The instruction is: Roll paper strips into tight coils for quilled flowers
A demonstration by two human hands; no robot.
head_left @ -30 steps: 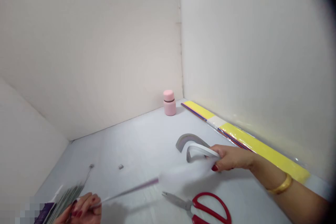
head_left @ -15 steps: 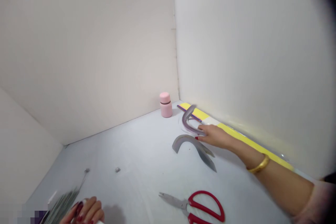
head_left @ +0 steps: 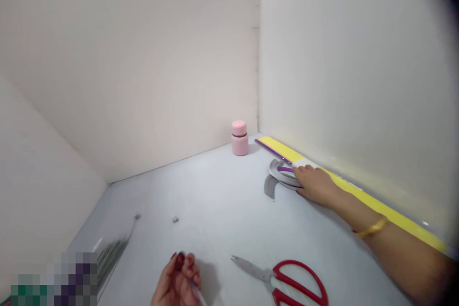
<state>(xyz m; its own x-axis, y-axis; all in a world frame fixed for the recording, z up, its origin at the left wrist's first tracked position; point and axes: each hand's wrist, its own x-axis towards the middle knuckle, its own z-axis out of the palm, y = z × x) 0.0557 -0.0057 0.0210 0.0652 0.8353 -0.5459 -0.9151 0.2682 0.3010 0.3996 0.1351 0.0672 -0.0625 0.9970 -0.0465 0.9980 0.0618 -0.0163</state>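
My right hand (head_left: 315, 184) reaches across to the right side, its fingers closed on curved grey strips (head_left: 279, 174) that lie near the wall; a bit of purple shows among them. At the bottom centre, my left hand (head_left: 181, 282) is palm up with curled fingers around a thin pale stick (head_left: 198, 292). Red-handled scissors (head_left: 265, 275) lie on the table to the right of my left hand.
A pink jar (head_left: 240, 138) stands near the back corner. Long yellow packaging (head_left: 347, 193) runs along the right wall. Thin grey-green stems (head_left: 111, 258) lie at the lower left, with a small silvery piece (head_left: 175, 219) right of them.
My right hand has lowered the raised grey strip onto the other strips, which now lie bunched together by the packaging. My left hand has moved right and shows more of its palm. The view has shifted.
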